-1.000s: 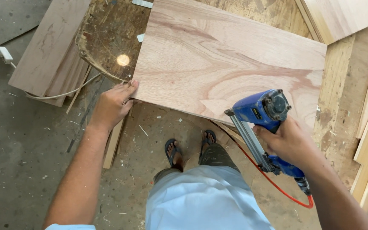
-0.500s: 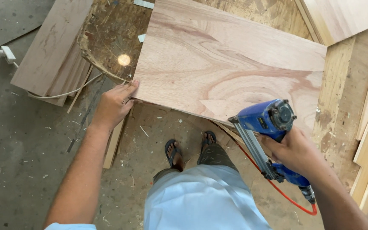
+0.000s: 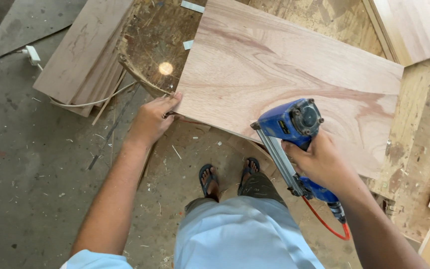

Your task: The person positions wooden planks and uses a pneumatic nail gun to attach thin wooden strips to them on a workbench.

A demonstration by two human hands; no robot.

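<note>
Gripping blue nail gun [image 3: 294, 122] | right hand [image 3: 324, 162] | pale grained plywood panel [image 3: 294, 74]

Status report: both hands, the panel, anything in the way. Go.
Left hand grips corner of plywood panel. Right hand holds blue nail gun at panel's near edge, red hose trailing. Nothing blocking that edge; stacked boards lie off left.

The person wore a pale blue short-sleeved shirt [image 3: 245, 234], dark trousers [image 3: 255, 187] and dark flip-flops [image 3: 207, 179]; both forearms were bare below the sleeves.
</note>
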